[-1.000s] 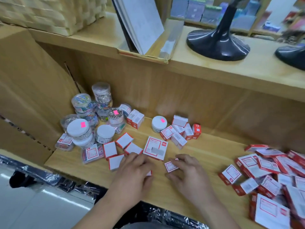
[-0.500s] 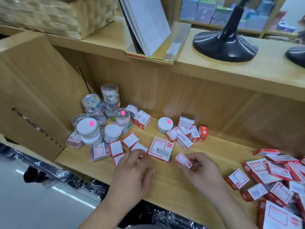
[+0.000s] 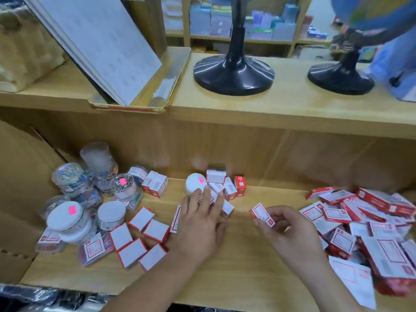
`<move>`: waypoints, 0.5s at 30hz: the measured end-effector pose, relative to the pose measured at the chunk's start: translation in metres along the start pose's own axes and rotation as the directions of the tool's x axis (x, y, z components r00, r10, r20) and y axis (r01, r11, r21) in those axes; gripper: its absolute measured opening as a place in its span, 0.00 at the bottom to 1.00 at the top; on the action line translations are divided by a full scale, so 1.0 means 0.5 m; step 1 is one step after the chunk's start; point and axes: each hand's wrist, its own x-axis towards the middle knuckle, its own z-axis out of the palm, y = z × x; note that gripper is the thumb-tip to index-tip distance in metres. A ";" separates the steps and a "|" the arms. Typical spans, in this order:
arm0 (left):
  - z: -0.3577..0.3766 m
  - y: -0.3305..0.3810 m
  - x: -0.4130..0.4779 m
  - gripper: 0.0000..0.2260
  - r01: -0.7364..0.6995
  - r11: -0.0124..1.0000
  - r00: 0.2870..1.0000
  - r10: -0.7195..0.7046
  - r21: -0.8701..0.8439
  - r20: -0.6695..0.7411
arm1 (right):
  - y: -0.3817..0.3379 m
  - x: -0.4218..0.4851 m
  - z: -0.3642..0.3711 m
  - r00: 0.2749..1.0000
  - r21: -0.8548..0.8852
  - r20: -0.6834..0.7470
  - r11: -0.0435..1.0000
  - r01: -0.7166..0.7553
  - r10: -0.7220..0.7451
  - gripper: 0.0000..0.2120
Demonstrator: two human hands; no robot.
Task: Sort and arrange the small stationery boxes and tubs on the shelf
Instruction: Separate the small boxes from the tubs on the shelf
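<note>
Small box (image 3: 262, 214) pinched by right hand (image 3: 286, 230) — bare shelf (image 3: 243, 266) below

Left hand (image 3: 200, 224) flat on shelf (image 3: 236, 266), fingers straight, lying over cluster of small boxes (image 3: 229, 188) just beside white tub (image 3: 194, 184). Right hand (image 3: 286, 230) pinches one red-and-white box (image 3: 262, 214), tilted. Loose heap of boxes (image 3: 360, 221) at right. Clear tubs (image 3: 99, 174) stacked far left; white-faced boxes (image 3: 144, 242) between them and left hand.

We cannot read blurred print on small red-and-white cardboard boxes (image 3: 229, 189); left hand (image 3: 200, 224) covers several; heap of flat red-and-white packets (image 3: 369, 224) runs off right edge.
</note>
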 end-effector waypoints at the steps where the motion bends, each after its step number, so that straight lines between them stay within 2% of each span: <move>1: 0.002 0.004 -0.008 0.32 -0.018 1.000 1.000 0.017 0.021 0.025 | 0.002 -0.002 -0.001 1.000 0.006 -0.003 1.000 -0.006 0.006 0.09; 5: -0.003 0.002 -0.015 0.35 -0.027 0.999 0.997 0.023 0.045 0.080 | -0.001 -0.009 0.002 0.999 0.035 0.004 0.998 -0.044 0.044 0.08; 9: -0.012 -0.021 -0.005 0.32 0.020 0.999 0.999 -0.021 0.025 0.046 | -0.012 -0.003 0.005 0.997 0.032 0.026 0.997 -0.067 0.066 0.07; 12: -0.008 -0.035 -0.005 0.33 0.058 0.998 0.997 -0.057 -0.023 0.053 | -0.023 0.011 0.009 0.998 -0.015 0.016 0.998 -0.057 0.058 0.08; 15: -0.010 -0.017 -0.022 0.31 -0.023 0.998 1.000 0.022 -0.060 -0.006 | -0.027 0.023 0.010 1.000 -0.079 0.003 0.997 -0.015 0.015 0.09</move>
